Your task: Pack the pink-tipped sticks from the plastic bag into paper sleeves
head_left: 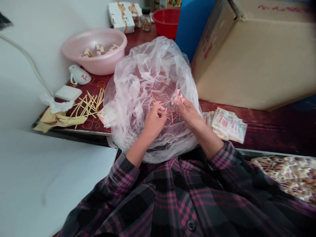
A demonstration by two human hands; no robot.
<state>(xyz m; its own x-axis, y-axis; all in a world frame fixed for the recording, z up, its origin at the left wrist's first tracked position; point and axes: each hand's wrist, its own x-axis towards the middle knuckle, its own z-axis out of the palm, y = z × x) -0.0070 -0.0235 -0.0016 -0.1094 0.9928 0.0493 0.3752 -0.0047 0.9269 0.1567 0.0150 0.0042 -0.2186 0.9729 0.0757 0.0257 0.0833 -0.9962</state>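
Observation:
A large clear plastic bag lies wide open in front of me, with thin pink sticks loose inside it. Over the bag, my right hand is closed round a small bunch of pink sticks, their ends poking up past the fingers. My left hand is beside it, thumb and fingertips pinched together. A pink stick end shows near that pinch, but I cannot make out what the fingers hold.
On the left are yellow sticks, brown paper, a white mug and a pink basin of small packets. Printed packets lie right, below a big cardboard box. A red basin stands behind.

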